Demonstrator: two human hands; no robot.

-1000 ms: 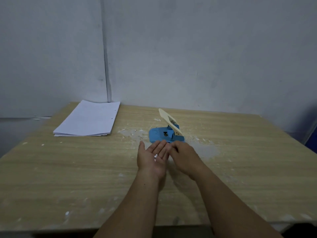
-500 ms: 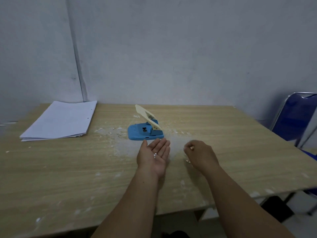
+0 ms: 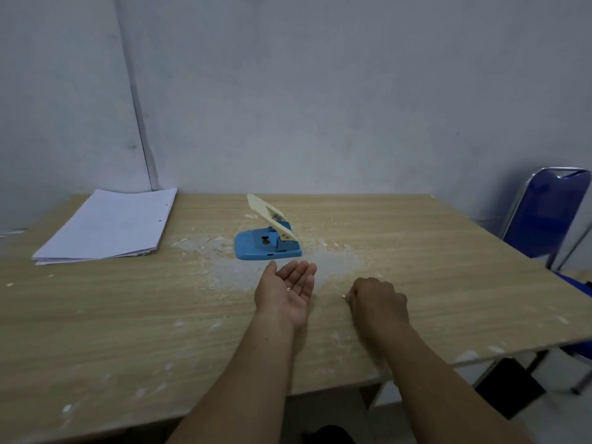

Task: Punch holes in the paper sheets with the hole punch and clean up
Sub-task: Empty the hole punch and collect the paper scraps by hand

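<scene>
A blue hole punch (image 3: 267, 246) with a raised cream lever stands mid-table. A stack of punched white paper sheets (image 3: 109, 224) lies at the back left. My left hand (image 3: 286, 291) rests palm up just in front of the punch, cupped, with a tiny paper dot (image 3: 288, 289) lying in the palm. To its right, my right hand (image 3: 376, 299) is knuckles up on the table, its fingertips pinched on a small white paper dot (image 3: 344, 296).
The wooden table (image 3: 128, 315) is speckled with white flecks and a pale dusty patch around the punch. A blue chair (image 3: 551, 213) stands at the right, beside the table's right edge. A grey wall runs behind.
My right hand has moved away from my left palm to the right and now pinches a dot on the table. The view has swung right, bringing the chair in.
</scene>
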